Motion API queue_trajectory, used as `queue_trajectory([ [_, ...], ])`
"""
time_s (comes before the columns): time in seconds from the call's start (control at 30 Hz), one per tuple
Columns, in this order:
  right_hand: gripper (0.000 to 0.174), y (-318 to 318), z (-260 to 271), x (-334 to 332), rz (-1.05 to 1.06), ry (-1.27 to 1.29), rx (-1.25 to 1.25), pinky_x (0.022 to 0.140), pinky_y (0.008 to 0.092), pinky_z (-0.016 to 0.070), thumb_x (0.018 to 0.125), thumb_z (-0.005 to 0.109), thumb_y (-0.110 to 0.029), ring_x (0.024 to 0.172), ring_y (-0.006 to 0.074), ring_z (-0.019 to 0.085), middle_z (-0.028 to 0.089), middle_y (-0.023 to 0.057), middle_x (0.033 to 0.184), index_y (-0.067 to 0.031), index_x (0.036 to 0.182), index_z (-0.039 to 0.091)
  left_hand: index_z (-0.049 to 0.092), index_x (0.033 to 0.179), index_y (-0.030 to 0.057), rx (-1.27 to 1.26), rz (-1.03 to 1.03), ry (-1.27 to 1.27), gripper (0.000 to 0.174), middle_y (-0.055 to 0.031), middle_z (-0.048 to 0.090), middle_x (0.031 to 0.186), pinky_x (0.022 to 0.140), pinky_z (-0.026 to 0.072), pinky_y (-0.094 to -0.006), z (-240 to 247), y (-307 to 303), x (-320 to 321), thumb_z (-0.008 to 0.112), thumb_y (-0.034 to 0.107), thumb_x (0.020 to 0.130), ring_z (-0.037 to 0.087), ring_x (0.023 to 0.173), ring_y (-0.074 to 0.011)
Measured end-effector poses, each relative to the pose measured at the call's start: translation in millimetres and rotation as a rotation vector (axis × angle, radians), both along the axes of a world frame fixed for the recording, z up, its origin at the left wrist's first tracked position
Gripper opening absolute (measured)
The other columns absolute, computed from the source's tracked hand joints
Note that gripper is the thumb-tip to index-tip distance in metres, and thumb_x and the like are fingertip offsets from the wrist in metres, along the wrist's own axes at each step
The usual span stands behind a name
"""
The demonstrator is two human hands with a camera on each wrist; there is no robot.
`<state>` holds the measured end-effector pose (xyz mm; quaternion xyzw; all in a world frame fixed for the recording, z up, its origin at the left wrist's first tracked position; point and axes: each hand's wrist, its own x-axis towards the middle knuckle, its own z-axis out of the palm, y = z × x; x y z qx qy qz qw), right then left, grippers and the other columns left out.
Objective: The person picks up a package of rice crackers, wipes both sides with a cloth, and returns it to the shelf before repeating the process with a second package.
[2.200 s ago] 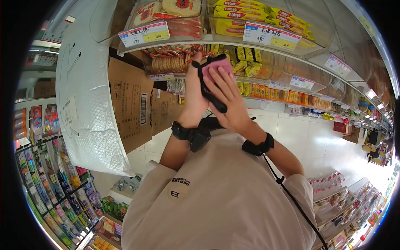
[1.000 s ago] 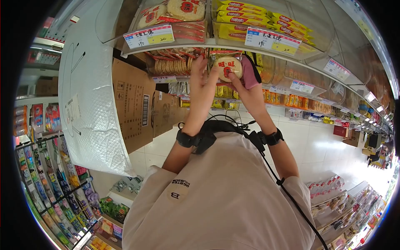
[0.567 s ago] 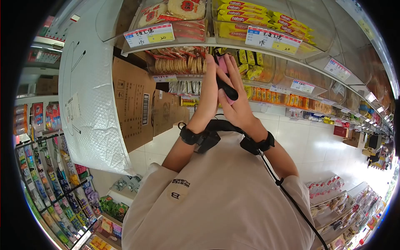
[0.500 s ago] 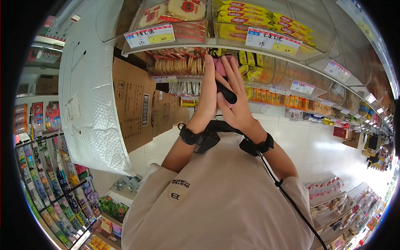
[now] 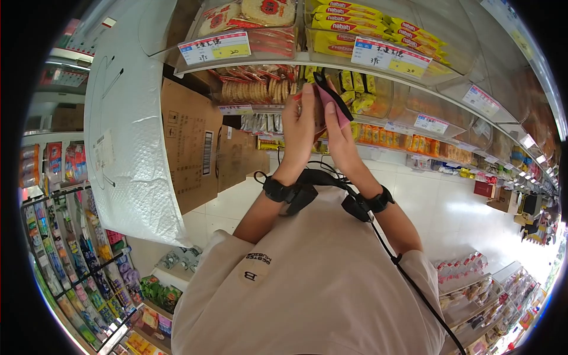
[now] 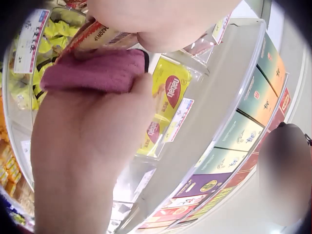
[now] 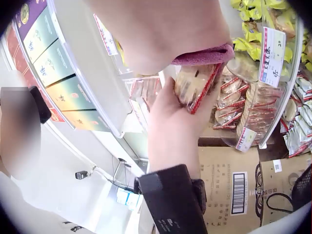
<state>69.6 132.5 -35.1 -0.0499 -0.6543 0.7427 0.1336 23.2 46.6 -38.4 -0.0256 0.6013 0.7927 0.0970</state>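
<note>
My left hand [image 5: 300, 118] holds a flat rice cracker packet [image 7: 195, 85] with a clear front and red printed edge. In the right wrist view the left thumb and fingers pinch the packet from both sides. My right hand [image 5: 340, 135] grips a pink cloth [image 5: 342, 115] with black edging, its thumb lying on the pink side. The cloth [image 6: 95, 70] lies against the packet [image 6: 100, 38] in the left wrist view. Both hands are raised close together before the lower shelf. Most of the packet is hidden in the head view.
On the upper shelf, clear bins hold large rice crackers [image 5: 269, 12] and yellow nabati wafers [image 5: 349, 26]. Below are stacked round crackers [image 5: 254, 92] and small yellow packets [image 5: 358, 89]. A cardboard box [image 5: 189, 148] and a silvery padded sheet [image 5: 127, 136] stand at left.
Half a second ago the palms were pressed together around the cloth. The hands have parted slightly, and the cloth has turned to show its pink side and black edge at the right.
</note>
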Motion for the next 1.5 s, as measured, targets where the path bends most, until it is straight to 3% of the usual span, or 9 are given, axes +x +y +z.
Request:
queue_trajectory([
  [0.03, 0.055, 3, 1, 1, -0.003, -0.029, -0.01, 0.118, 0.0318, 0.0257, 0.11, 0.043, -0.032, 0.141, 0.0184, 0.037, 0.041, 0.0116, 0.154, 0.0032, 0.152, 0.036, 0.068, 0.101, -0.0008, -0.01, 0.043, 0.023, 0.046, -0.0031, 0.064, 0.09, 0.067, 0.0471, -0.0229, 1, -2, -2, 0.059, 0.044, 0.103, 0.058, 0.078, -0.0061],
  [0.13, 0.06, 18, 8, 7, 0.028, -0.28, -0.237, 0.114, 0.03, 0.0327, 0.108, 0.047, -0.04, 0.135, 0.0158, 0.045, 0.048, 0.008, 0.148, 0.0003, 0.152, 0.037, 0.067, 0.095, 0.0006, 0.047, 0.058, -0.125, 0.046, -0.0021, 0.066, 0.081, 0.064, 0.0484, -0.0231, 13, -13, -8, 0.057, 0.045, 0.103, 0.06, 0.073, -0.0058],
  [0.17, 0.057, 28, -4, 5, 0.079, -0.261, -0.341, 0.109, 0.0303, 0.0381, 0.104, 0.057, -0.033, 0.127, 0.0141, 0.052, 0.054, 0.0066, 0.14, 0.0013, 0.147, 0.042, 0.068, 0.093, 0.0022, 0.059, 0.056, -0.158, 0.045, -0.0022, 0.067, 0.083, 0.063, 0.0498, -0.0242, 16, -16, -9, 0.058, 0.045, 0.103, 0.062, 0.072, -0.0072],
  [0.37, 0.056, 39, 10, 13, 0.335, -0.198, -0.287, 0.096, 0.0283, 0.0494, 0.097, 0.067, -0.012, 0.119, 0.0131, 0.057, 0.058, 0.0061, 0.134, 0.0006, 0.146, 0.043, 0.068, 0.094, 0.0021, 0.101, 0.036, -0.181, 0.047, -0.0032, 0.068, 0.086, 0.065, 0.0512, -0.0239, 23, -18, -12, 0.06, 0.048, 0.1, 0.064, 0.072, -0.0085],
  [0.57, 0.057, 35, 9, 14, 0.326, -0.184, -0.411, 0.097, 0.0309, 0.0525, 0.099, 0.065, -0.011, 0.122, 0.0153, 0.057, 0.057, 0.0077, 0.136, 0.0027, 0.147, 0.04, 0.066, 0.107, 0.0033, 0.187, -0.048, -0.242, 0.043, -0.0062, 0.071, 0.096, 0.07, 0.0573, -0.029, 29, -24, -11, 0.064, 0.046, 0.099, 0.071, 0.08, -0.0148],
  [0.87, 0.06, 33, 4, 16, 0.457, -0.269, -0.456, 0.094, 0.0331, 0.0568, 0.102, 0.06, -0.017, 0.123, 0.0202, 0.058, 0.055, 0.0111, 0.136, 0.0008, 0.151, 0.03, 0.067, 0.1, 0.0038, 0.178, -0.036, -0.241, 0.046, -0.0054, 0.071, 0.087, 0.066, 0.0569, -0.0276, 41, -23, -11, 0.056, 0.049, 0.102, 0.071, 0.074, -0.0132],
  [1.07, 0.058, 24, 6, 16, 0.391, -0.196, -0.527, 0.095, 0.0353, 0.0566, 0.102, 0.06, -0.017, 0.122, 0.0217, 0.059, 0.053, 0.012, 0.138, -0.0008, 0.151, 0.032, 0.066, 0.105, 0.0038, 0.202, -0.058, -0.294, 0.046, -0.0063, 0.071, 0.091, 0.068, 0.0577, -0.0299, 43, -27, -12, 0.054, 0.049, 0.102, 0.072, 0.076, -0.0159],
  [1.27, 0.059, 21, 28, 19, 0.427, -0.173, -0.678, 0.097, 0.0365, 0.0558, 0.098, 0.065, -0.007, 0.121, 0.0204, 0.06, 0.055, 0.0113, 0.137, -0.0023, 0.149, 0.035, 0.06, 0.116, 0.0032, 0.287, 0.075, -0.297, 0.045, -0.0087, 0.069, 0.103, 0.074, 0.0582, -0.032, 34, -22, -5, 0.051, 0.046, 0.104, 0.071, 0.087, -0.0176],
  [1.5, 0.06, 22, 12, 21, 0.413, -0.209, -0.53, 0.098, 0.0362, 0.0544, 0.091, 0.071, 0.002, 0.117, 0.0205, 0.062, 0.06, 0.0096, 0.132, -0.0017, 0.144, 0.042, 0.059, 0.117, 0.0035, 0.284, 0.102, -0.253, 0.046, -0.0085, 0.068, 0.105, 0.077, 0.0573, -0.0315, 30, -22, -2, 0.049, 0.047, 0.105, 0.07, 0.089, -0.0176],
])
